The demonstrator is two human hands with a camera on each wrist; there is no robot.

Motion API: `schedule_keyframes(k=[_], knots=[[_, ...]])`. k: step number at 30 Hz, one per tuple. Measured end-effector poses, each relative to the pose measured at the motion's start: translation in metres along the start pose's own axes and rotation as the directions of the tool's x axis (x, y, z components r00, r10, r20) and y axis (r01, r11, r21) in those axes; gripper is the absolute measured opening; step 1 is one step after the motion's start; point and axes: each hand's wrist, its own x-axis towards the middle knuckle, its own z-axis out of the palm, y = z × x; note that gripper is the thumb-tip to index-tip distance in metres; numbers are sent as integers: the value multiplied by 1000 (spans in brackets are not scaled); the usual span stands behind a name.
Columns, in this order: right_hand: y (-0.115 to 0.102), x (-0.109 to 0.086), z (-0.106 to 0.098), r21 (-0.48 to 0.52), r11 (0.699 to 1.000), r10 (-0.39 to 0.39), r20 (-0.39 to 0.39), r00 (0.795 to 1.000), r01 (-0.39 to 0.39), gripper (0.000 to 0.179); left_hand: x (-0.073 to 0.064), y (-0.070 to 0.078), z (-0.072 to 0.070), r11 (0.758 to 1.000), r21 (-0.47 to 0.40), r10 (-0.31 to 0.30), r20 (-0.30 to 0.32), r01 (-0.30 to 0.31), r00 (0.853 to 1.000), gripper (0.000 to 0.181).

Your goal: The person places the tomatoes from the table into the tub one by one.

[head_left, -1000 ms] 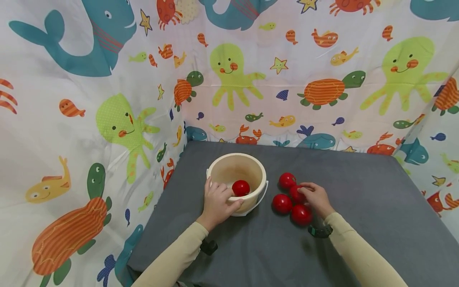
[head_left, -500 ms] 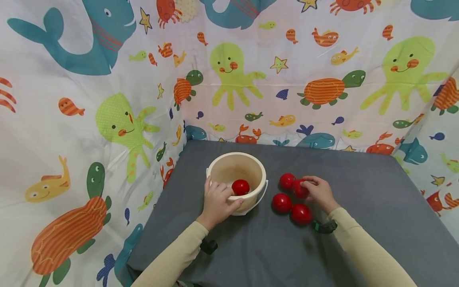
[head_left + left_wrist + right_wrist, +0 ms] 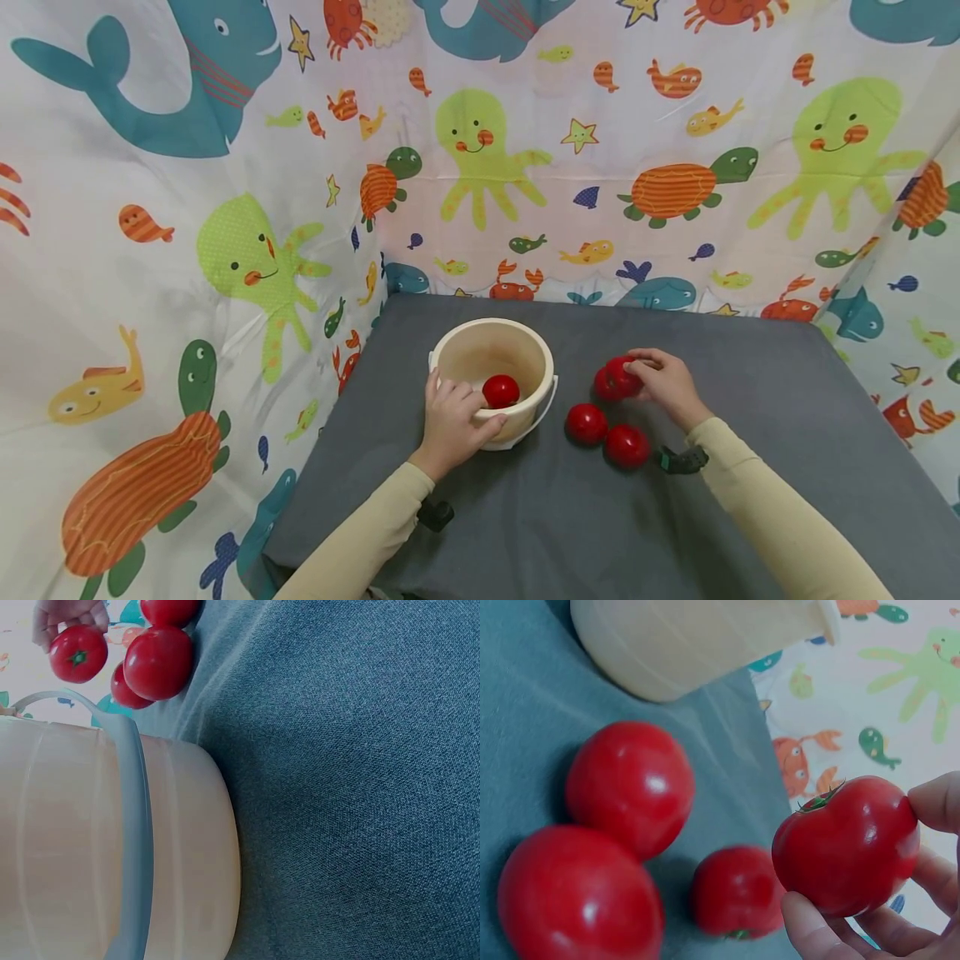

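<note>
My right hand (image 3: 667,385) holds a tomato (image 3: 847,847) between thumb and fingers, lifted off the table. Its green stem end shows in both wrist views. Beneath and behind it in the head view, partly covered, is another tomato (image 3: 737,891) on the cloth. Two more tomatoes, one (image 3: 587,424) beside the other (image 3: 627,447), lie nearer to me. With my left hand (image 3: 454,421) I grip the near left rim of a cream bucket (image 3: 491,333), thumb outside. Inside the bucket rests a single tomato (image 3: 501,391).
Dark grey cloth (image 3: 735,392) covers the table. A curtain (image 3: 555,192) printed with sea animals stands behind and at both sides. The bucket's white handle (image 3: 542,417) hangs down on its right side.
The right hand has picked a tomato up from the group and raised it away from me, over the far tomato. The left hand stays on the bucket rim.
</note>
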Motion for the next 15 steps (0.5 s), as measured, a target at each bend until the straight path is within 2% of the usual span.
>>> schedule_keyframes(k=[6,15], knots=[[-24,-3,4,-4,999,-37,23,999,37,56,-1,0,0,1000,-3,-3,7,3,1000,30],[-76,-4,12,17,990,-142,68,988,141,52,-1,0,-1,1000,-1,-8,9,8,1000,30]])
